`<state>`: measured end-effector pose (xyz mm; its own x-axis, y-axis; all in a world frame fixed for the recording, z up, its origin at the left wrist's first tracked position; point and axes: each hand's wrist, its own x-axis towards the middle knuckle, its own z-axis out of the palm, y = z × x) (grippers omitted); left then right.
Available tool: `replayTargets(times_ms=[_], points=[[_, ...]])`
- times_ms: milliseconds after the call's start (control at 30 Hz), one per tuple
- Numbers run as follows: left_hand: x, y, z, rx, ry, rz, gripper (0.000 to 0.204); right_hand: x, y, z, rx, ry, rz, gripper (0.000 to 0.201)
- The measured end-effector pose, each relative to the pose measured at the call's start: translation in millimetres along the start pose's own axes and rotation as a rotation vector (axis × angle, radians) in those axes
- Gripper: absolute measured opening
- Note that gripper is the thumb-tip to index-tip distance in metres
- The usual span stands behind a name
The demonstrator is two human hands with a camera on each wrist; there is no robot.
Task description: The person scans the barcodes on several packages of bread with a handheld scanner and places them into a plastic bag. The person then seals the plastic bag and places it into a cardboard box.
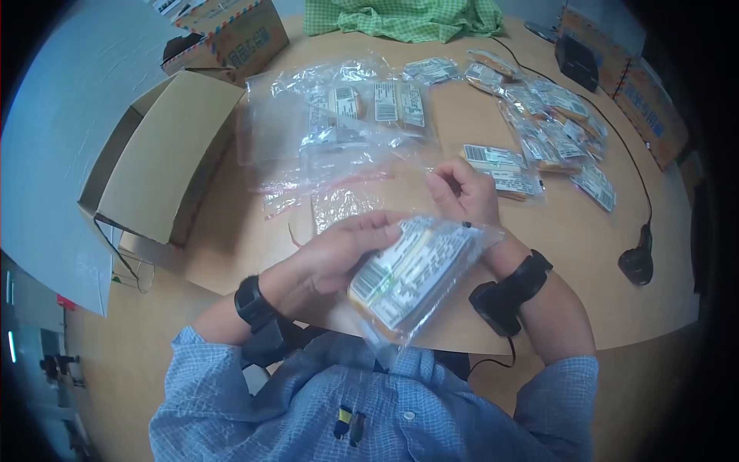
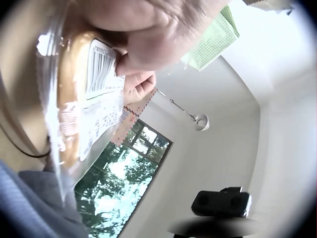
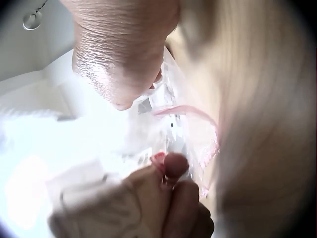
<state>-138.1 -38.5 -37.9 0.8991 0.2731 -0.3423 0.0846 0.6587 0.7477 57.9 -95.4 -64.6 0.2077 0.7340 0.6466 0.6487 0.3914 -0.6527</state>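
Note:
My left hand [image 1: 339, 250] grips a clear plastic bag [image 1: 419, 269] near the front of the table, thumb across its labelled face. Inside the bag are tan, round-edged contents under white barcode labels [image 2: 101, 69]. My right hand [image 1: 466, 192] is just beyond the bag's upper edge, fingers curled in, with nothing visible between them. The bag's right corner overlaps that wrist in the head view. Clear film with a pink strip [image 3: 185, 110] shows near the right hand's fingers in the right wrist view.
Clear bags [image 1: 346, 165] with labelled packs lie ahead. A labelled pack [image 1: 504, 169] sits right of the right hand, beside a pile of similar packs [image 1: 558, 123]. An open cardboard box [image 1: 165, 146] stands left. Green checked cloth [image 1: 408, 19] lies at the back; a cable [image 1: 643, 173] runs along the right.

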Motion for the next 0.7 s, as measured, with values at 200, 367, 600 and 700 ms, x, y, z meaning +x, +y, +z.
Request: replayTargets(times_ms=[200,367,600,700], points=[[6.1,26.5,-18.4,0.107,0.289,0.206,0.032,2.7,2.7,0.8,0.045,0.011,0.017,0.014],[12.3,42.9,-36.6,0.155,0.614,0.516,0.039,1.6,0.5,1.7,0.029,-0.02,-0.013,0.015],[33.5,15.2,-57.1,0.988,0.823,0.774,0.041,1.1,-1.1,1.8,0.033,-0.061,-0.004,0.015],[28.1,11.1,-49.2,1.396,0.676,0.899,0.045,0.7,-0.7,1.6,0.034,-0.057,-0.003,0.015]])
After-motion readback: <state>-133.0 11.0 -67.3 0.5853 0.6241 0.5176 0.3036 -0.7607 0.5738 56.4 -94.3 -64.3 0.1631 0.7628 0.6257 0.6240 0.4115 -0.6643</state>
